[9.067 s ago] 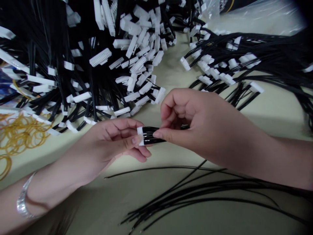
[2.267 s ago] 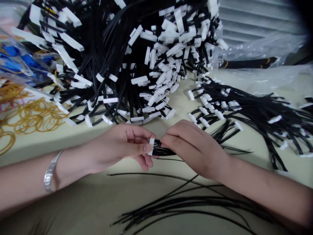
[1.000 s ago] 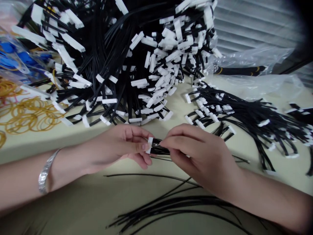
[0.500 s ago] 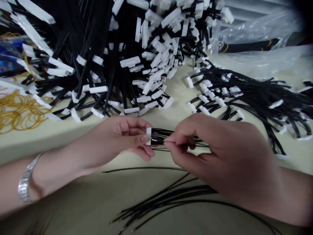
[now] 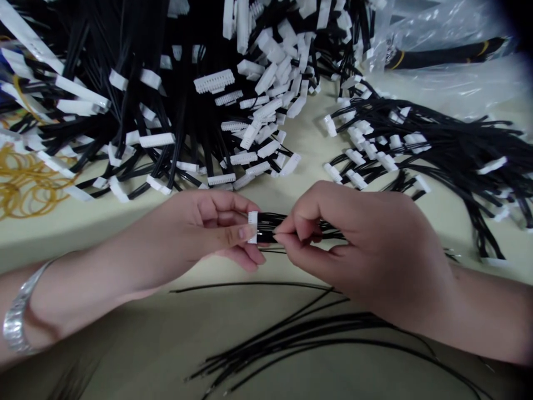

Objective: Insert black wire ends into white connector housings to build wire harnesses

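Note:
Between the thumb and fingers of my left hand [image 5: 220,230] is a small white connector housing [image 5: 252,222]. Several black wires [image 5: 270,220] run out of its right side, towards and under my right hand [image 5: 358,250]. The thumb and forefinger of that hand are pinched on a thin black wire just right of the housing; the wire's tip is close to the housing, and I cannot tell whether it is inside. Below both hands, a loose bunch of black wires [image 5: 300,339] lies on the table, with bare metal ends at the left.
A large heap of black cables with white connectors [image 5: 214,81] fills the back left. Another bundle of finished-looking cables [image 5: 449,139] lies at the right. Yellow rubber bands [image 5: 25,186] are at the far left, and a clear plastic bag [image 5: 449,83] at the back right.
My right hand has shifted slightly left, bringing its pinched fingertips closer to the connector housing. My left hand keeps its hold. The view has shifted a little, moving the background.

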{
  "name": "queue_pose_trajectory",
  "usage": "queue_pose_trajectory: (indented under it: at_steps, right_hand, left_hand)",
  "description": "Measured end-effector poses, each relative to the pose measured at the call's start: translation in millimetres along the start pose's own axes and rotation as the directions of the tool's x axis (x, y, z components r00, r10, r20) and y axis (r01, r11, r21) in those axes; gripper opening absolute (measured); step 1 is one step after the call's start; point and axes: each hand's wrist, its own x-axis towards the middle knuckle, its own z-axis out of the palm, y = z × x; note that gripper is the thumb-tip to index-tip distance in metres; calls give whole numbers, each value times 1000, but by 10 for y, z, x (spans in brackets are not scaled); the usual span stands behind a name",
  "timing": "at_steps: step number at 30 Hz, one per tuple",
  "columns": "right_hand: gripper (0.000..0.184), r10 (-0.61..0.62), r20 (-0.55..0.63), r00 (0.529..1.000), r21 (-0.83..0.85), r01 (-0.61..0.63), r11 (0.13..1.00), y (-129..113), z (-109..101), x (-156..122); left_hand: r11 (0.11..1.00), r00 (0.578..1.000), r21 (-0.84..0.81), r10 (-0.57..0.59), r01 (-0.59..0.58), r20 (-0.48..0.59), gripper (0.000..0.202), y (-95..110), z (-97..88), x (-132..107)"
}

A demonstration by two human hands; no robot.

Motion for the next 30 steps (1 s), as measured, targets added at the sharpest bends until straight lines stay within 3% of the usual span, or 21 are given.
queue_pose_trajectory:
  at_steps: [8,13,15,19,26,30]
  right_hand:
    - [25,-99,10,995,6,99,995,-26,101,-57]
    - [13,-171,96,981,-44,176,983,14,-26,-38]
    - [13,-170,119,978,-74,179,981,40,-117,-23]
    - [13,-124,47,991,-143,129,981,124,-215,-3]
    - [17,-157,164,974,-28,164,986,176,-86,0]
    - [18,-119,153,981,-40,126,991,163,-63,-13]
  left_hand:
    - [999,1000,47,-5,5,-20,14,-7,18,7]
    - [998,1000,65,-7,7,-2,12,-3,18,-6]
    - [999,1000,52,-8,9,-9,12,-4,12,-7]
    - [999,1000,34,-18,19,-22,13,0,8,-7]
    - [999,999,20,-42,43,-22,10,12,13,-4]
    - [999,999,16,-43,44,-20,8,18,17,-2]
